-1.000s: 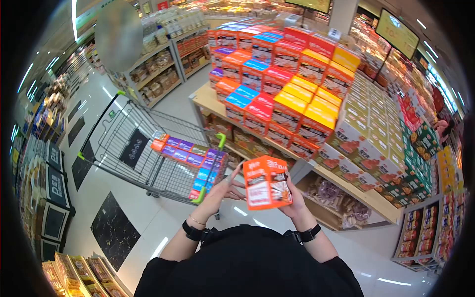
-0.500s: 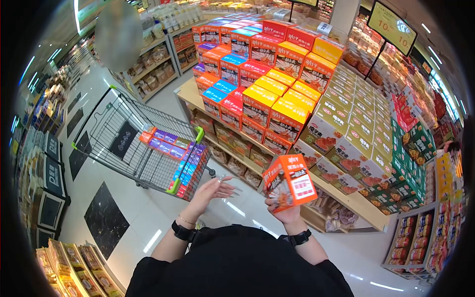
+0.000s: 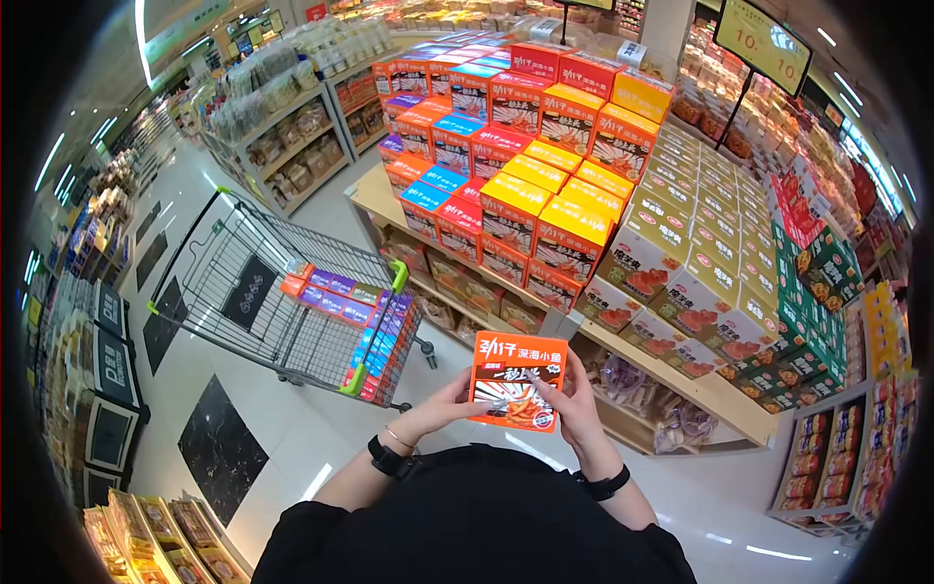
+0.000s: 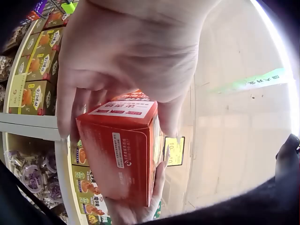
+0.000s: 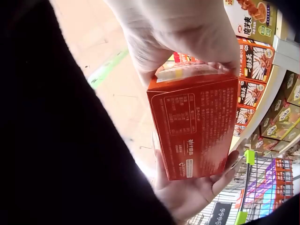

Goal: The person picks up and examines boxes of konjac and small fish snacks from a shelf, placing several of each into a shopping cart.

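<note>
Orange box (image 3: 514,372) sits at five o'clock in the head view, clamped between left hand (image 3: 452,402) and right hand (image 3: 577,404). Left wrist: it's at seven; go easy, cardboard probably dents. Right wrist: hands at twelve and six on it, I'd squeeze evenly.

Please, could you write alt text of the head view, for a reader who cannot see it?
A person's left hand and right hand hold an orange box, its printed front facing the camera. Ahead is a store display of stacked, colourful boxes; to its left, a shopping cart contains purple, blue and red-orange boxes.
</note>
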